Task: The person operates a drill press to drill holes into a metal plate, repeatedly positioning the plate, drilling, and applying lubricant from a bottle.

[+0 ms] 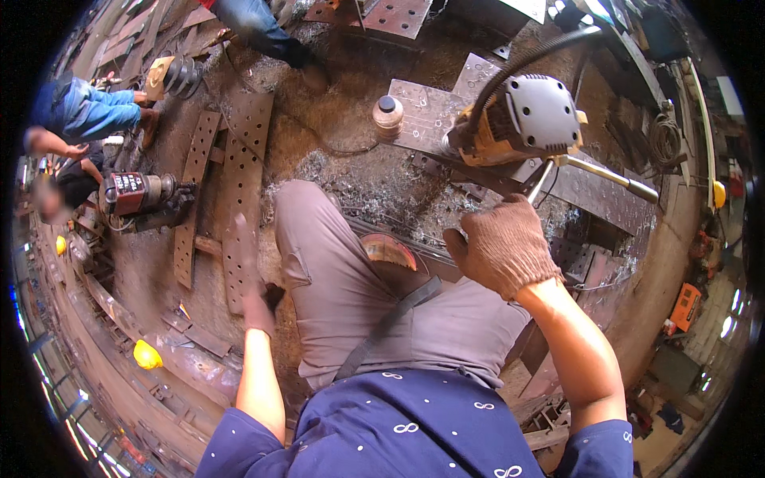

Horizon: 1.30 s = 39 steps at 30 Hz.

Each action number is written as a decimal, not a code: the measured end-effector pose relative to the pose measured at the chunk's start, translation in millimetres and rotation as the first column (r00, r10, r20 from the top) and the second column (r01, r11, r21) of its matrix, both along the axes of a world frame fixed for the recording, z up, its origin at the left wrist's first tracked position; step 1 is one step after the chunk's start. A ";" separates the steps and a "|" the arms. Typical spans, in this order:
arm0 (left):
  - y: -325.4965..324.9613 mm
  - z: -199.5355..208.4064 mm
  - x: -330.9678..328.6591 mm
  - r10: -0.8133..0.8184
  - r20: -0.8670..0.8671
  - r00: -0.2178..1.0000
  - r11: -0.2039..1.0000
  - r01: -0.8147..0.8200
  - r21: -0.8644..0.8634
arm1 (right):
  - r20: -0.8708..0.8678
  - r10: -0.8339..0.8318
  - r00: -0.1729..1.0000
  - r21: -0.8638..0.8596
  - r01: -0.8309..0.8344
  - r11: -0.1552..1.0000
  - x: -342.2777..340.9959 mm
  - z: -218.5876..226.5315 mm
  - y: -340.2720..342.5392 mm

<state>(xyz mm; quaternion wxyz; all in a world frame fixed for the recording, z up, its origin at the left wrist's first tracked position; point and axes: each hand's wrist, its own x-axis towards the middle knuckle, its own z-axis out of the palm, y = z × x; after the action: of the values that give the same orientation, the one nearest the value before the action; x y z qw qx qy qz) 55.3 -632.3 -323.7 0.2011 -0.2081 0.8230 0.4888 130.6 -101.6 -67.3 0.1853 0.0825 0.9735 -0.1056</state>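
**Gloved hand on the feed handle of a drill press over a steel plate**

A yellow and grey magnetic drill point(522, 119) stands on a long steel plate point(606, 195) ahead of the person's raised knee. The right hand point(504, 247), in a brown knit glove, is closed around one spoke of the drill's feed handle point(542, 179); another spoke juts out to the right. Metal shavings point(374, 187) lie thick on the floor by the plate, and rows of holes already dot the plates nearby, so drilling looks well under way; how many holes remain cannot be judged.

The left hand point(256, 307), also gloved, is blurred low beside the thigh, near a perforated steel strip point(239, 183); whether it grips anything cannot be told. A small brown bottle point(388, 116) stands behind the drill. The bit and the spot being drilled are hidden under the drill's body.
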 end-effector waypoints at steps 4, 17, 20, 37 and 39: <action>71.5 49.2 -86.1 0.247 -0.147 0.958 0.903 -0.173 0.393 | -0.044 -0.012 0.999 0.000 0.012 1.000 -1.2 -1.1 -1.2; 313.2 91.0 -111.1 0.237 -0.251 0.939 0.793 -0.037 0.609 | -0.239 -0.047 0.970 0.075 0.067 0.995 1.1 -19.9 -13.0; 313.5 79.5 -117.9 0.353 -0.022 0.935 0.585 -0.202 0.786 | -0.336 -0.045 0.941 0.065 0.071 0.995 3.7 -22.5 -16.6; 261.8 140.9 -89.2 0.130 -0.091 0.987 0.583 -0.002 0.812 | -0.642 -0.098 0.760 0.567 0.557 0.608 165.4 -67.8 294.3; 255.8 168.3 -78.7 0.154 -0.042 0.987 0.578 -0.056 0.814 | -0.570 -0.208 0.795 0.536 0.551 0.640 144.3 -123.8 273.9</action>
<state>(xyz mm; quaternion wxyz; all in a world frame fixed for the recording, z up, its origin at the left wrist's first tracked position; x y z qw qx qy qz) -23.4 -376.5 -155.3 0.1997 -0.1153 0.5055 0.8315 274.9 172.4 -191.1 -0.1201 0.3260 0.9154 0.2032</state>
